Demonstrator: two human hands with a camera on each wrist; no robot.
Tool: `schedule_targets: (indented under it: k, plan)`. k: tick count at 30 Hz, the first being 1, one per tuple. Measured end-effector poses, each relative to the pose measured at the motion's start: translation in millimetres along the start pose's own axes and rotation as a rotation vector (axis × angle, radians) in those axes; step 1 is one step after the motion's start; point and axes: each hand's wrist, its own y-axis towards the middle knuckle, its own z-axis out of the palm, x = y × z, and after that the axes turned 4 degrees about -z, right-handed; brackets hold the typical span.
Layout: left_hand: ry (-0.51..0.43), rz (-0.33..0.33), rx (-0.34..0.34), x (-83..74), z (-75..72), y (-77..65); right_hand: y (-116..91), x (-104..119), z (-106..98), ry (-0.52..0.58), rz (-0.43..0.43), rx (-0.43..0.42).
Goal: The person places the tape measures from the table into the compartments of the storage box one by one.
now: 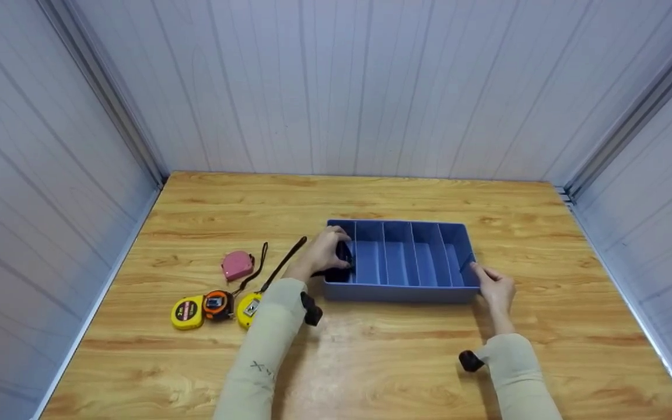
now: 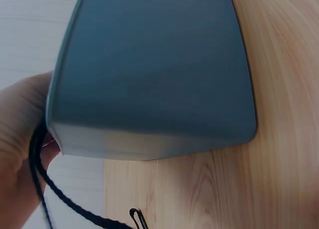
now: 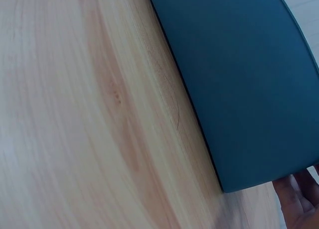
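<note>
A blue tray (image 1: 400, 293) with a row of upright dividers sits on the table. At its left end my left hand (image 1: 321, 252) grips a black tape measure (image 1: 343, 255) in the leftmost compartment, mostly covered by the fingers. Its black cord (image 2: 67, 201) hangs over the tray's outer wall in the left wrist view. My right hand (image 1: 494, 289) holds the tray's right end, thumb at the rim and fingers against the outside. In the right wrist view those fingers (image 3: 294, 196) show below the tray's edge.
Left of the tray lie a pink tape measure (image 1: 237, 265), a yellow one (image 1: 187, 312), an orange-and-black one (image 1: 218, 304) and another yellow one (image 1: 247, 309), partly hidden by my left sleeve. Black cords trail from some. Pale walls (image 1: 336, 87) stand behind and at both sides.
</note>
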Motion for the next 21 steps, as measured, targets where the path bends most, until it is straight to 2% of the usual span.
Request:
schedule_targets:
  k: [5,9,13,21]
  plan:
    - [-0.033,-0.006,0.002,-1.9,-2.4,-4.4,-8,12,-6,0.006,-0.004,0.023]
    - [-0.041,0.021,-0.041,-3.2,-3.9,-8.9,-28,42,-19,0.032,0.03,0.066]
    - [-0.043,0.046,-0.071,-3.4,-4.0,-12.0,-44,67,-29,0.068,0.053,0.057]
    - [-0.063,0.064,-0.083,-3.4,-4.6,-16.8,-47,72,-33,0.076,0.041,0.084]
